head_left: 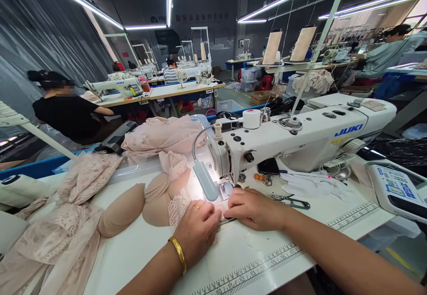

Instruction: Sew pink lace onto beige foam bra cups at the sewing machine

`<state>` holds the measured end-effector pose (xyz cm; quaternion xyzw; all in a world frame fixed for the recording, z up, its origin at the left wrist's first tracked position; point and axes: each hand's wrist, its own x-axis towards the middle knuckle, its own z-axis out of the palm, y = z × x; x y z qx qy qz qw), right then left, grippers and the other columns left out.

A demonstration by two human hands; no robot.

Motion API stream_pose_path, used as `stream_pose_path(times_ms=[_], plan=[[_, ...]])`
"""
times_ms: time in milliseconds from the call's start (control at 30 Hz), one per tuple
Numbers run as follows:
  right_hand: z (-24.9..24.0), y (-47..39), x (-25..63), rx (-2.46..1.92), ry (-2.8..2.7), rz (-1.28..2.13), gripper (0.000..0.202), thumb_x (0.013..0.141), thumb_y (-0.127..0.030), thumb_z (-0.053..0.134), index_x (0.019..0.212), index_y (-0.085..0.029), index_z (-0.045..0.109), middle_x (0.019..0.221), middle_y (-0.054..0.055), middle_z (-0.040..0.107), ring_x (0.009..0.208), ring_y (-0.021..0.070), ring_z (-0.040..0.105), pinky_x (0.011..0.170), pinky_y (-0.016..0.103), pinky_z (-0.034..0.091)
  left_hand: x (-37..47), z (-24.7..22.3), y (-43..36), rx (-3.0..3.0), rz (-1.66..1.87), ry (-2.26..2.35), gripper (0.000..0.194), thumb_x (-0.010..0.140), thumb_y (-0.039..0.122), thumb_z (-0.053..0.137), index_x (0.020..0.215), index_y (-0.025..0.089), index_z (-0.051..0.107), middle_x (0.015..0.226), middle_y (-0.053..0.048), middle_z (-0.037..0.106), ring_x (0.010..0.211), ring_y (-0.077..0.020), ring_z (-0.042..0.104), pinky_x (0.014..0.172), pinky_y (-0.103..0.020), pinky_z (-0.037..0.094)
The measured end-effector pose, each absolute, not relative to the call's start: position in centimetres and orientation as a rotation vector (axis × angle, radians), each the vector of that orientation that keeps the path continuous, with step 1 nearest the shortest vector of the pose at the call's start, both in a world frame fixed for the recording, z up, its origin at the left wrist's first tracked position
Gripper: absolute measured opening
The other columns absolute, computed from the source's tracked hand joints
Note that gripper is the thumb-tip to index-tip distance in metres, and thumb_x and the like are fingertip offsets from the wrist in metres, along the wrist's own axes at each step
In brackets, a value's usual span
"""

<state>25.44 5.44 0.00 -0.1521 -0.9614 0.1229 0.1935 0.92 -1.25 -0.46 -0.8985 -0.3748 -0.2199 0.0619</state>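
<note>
Both hands are at the needle end of a white JUKI sewing machine [310, 130]. My left hand [197, 227], with a ring and a gold bangle, has its fingers closed on the beige lace bra [178, 206], beside the machine's presser area. My right hand [255, 208] pinches the bra's pale pink edge [219, 208] just right of the left fingertips. The bra's moulded cups [156, 208] spread leftward over the table. A grey lamp [205, 181] on a bendy neck lights the spot and partly hides the needle.
Thread snips [290, 201] lie right of my right hand, near a phone [267, 166] and white cloth strips [313, 184]. More lace garments are piled left [60, 224] and behind [163, 137]. A control box [398, 188] stands at right. Other people sit at machines beyond.
</note>
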Motion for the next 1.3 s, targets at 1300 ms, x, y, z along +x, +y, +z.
stream_pose_path(times_ms=[1300], plan=[[-0.8, 5.9, 25.0, -0.925, -2.697, 0.104, 0.028, 0.087, -0.006, 0.054, 0.103, -0.022, 0.070, 0.085, 0.003, 0.060, 0.071, 0.0189, 0.040, 0.067, 0.031, 0.033, 0.5, -1.1, 4.2, -2.729, -0.688, -1.226, 0.020, 0.097, 0.022, 0.053, 0.104, 0.025, 0.072, 0.115, -0.007, 0.074, 0.105, -0.0267, 0.066, 0.100, -0.045, 0.044]])
